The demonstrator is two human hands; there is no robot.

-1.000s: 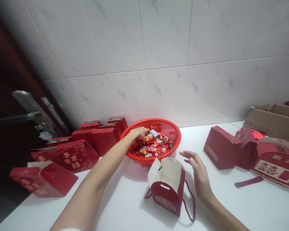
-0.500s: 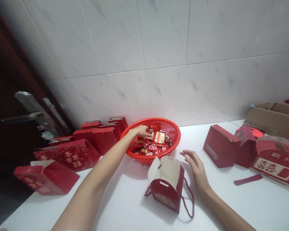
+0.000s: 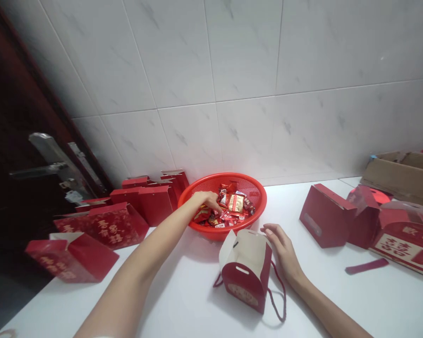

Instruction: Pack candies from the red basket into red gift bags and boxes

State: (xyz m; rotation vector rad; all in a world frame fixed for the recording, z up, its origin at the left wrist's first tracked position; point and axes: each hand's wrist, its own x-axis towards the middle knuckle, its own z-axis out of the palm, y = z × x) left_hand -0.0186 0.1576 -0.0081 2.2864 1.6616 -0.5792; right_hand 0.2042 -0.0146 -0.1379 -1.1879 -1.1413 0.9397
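A red perforated plastic basket (image 3: 257,220) holds wrapped sweets (image 3: 225,217), with a gold packet (image 3: 236,203) on top. My left hand (image 3: 208,200) reaches down into the basket's left side. Its fingers are bent and apart among the sweets, and the fingertips are partly hidden. In front of the basket stands a dark red gift box (image 3: 245,286), its lid flaps open to a cream inside, cord handles hanging at its sides. My right hand (image 3: 281,244) rests beside the box's right rear corner, fingers loosely bent and holding nothing.
Several red paper boxes (image 3: 116,227) stand at the left. More red boxes (image 3: 326,218), a loose dark red strip (image 3: 366,266) and a brown cardboard box (image 3: 402,173) are at the right. A tiled wall (image 3: 246,136) rises behind the white table (image 3: 183,300).
My left hand has sunk lower among the sweets, fingers now pointing down. My right hand has drawn slightly closer to the gift box. The view has shifted a little.
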